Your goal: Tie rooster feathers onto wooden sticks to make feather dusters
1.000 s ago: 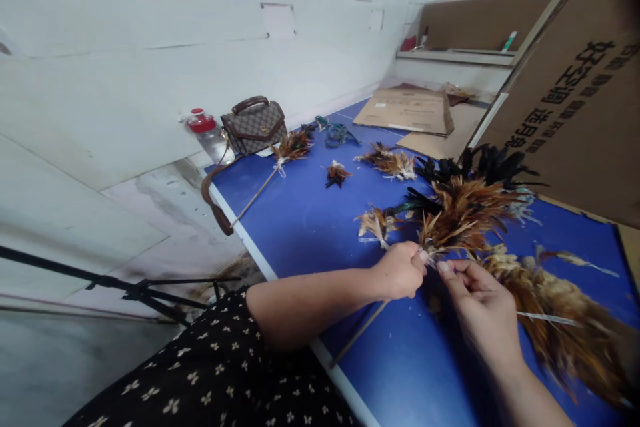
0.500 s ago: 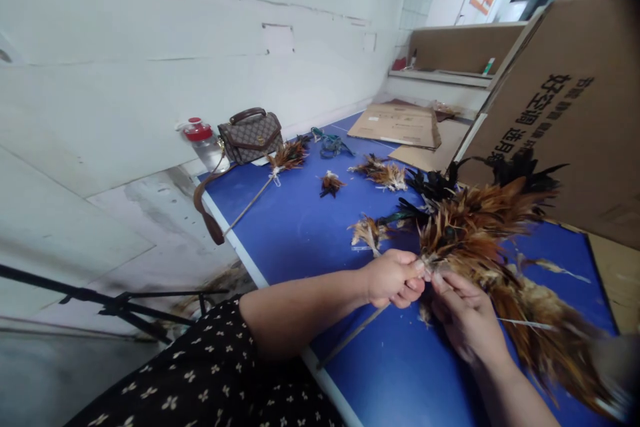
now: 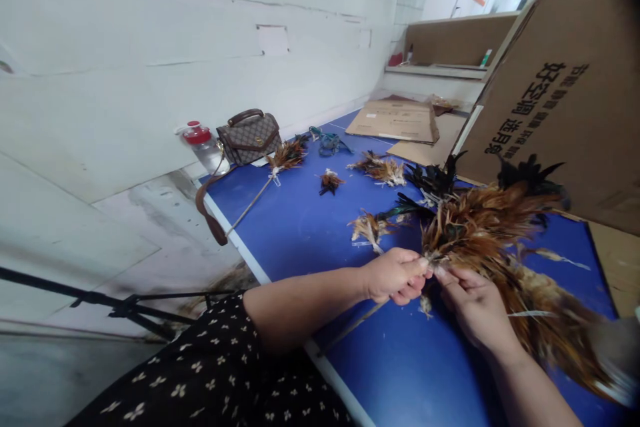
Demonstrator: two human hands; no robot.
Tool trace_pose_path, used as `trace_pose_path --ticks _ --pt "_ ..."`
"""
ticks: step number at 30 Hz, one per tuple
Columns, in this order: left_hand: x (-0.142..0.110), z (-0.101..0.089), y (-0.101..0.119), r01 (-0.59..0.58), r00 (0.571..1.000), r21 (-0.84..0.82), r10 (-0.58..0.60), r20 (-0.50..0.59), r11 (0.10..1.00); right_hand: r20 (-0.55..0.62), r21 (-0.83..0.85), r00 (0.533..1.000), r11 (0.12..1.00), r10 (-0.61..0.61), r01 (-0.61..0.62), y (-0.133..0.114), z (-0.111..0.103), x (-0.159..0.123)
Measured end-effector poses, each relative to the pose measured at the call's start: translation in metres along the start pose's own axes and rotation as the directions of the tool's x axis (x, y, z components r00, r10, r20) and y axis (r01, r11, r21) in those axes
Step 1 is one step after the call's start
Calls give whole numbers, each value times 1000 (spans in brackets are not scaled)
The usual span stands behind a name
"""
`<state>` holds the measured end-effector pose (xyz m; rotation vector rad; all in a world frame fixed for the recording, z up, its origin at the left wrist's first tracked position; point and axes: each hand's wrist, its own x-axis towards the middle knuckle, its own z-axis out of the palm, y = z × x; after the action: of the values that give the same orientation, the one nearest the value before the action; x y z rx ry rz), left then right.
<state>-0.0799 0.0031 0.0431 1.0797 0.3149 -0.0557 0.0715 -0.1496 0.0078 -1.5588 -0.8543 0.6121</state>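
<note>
My left hand (image 3: 394,275) is closed round the stick of a feather duster (image 3: 493,217), just below its brown feathers. The thin stick (image 3: 354,328) slants from under that hand toward the table's near edge. With fingers pinched, my right hand (image 3: 475,307) grips the base of the feathers, close beside my left fingertips. Whatever fine material lies between those fingers is too small to make out. Under and to the right of the duster lies a long heap of brown feathers (image 3: 545,320). Black feathers (image 3: 433,177) lie just behind it.
Small feather bunches (image 3: 330,181) lie on the blue table (image 3: 290,227). Farther left are another feather duster (image 3: 286,155), a brown handbag (image 3: 250,139) and a red-lidded bottle (image 3: 203,147). Flat cardboard (image 3: 393,121) lies behind; a large cardboard sheet (image 3: 565,93) stands at right.
My right hand has shifted slightly to the right, its fingers still at the feather base. My left hand keeps its hold on the stick. The view has moved a little.
</note>
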Motion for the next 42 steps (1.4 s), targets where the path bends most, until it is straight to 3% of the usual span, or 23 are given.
trace_pose_path --ticks 7,13,19,22,26,29,32,34,37,39,42 --pt "-7 5 3 47 988 -35 -42 148 998 29 87 998 994 58 -60 1 -2 -4" --pt "-15 0 5 103 942 -185 -36 333 977 120 230 987 964 104 -130 -8 7 -8" --pt "-16 -3 4 338 924 -285 -259 283 897 243 289 970 955 -9 -63 -26 15 -12" --pt "-13 -6 5 387 898 -270 -295 326 881 218 256 975 966 -35 -23 -33 13 -12" --pt "-10 -4 11 311 903 -219 -216 370 925 100 276 994 959 44 -70 -38 11 -10" --pt "-8 4 12 189 963 -144 -154 223 971 19 318 991 939 130 -130 -36 12 -7" --pt "-8 12 7 -5 1000 10 5 -5 1000 -89 342 979 928 185 -145 -32 12 -6" --pt "-10 16 2 -128 974 262 172 -150 956 -124 330 979 937 163 -114 -30 13 -5" --pt "-14 21 -2 -245 870 655 459 -177 715 -162 282 983 958 89 -40 -26 16 -5" --pt "-16 22 -3 -269 816 762 560 -144 589 -196 248 978 968 75 -24 -23 19 -6" --pt "-16 21 -1 -245 803 790 574 -160 563 -196 261 972 963 127 -73 -21 24 -7"
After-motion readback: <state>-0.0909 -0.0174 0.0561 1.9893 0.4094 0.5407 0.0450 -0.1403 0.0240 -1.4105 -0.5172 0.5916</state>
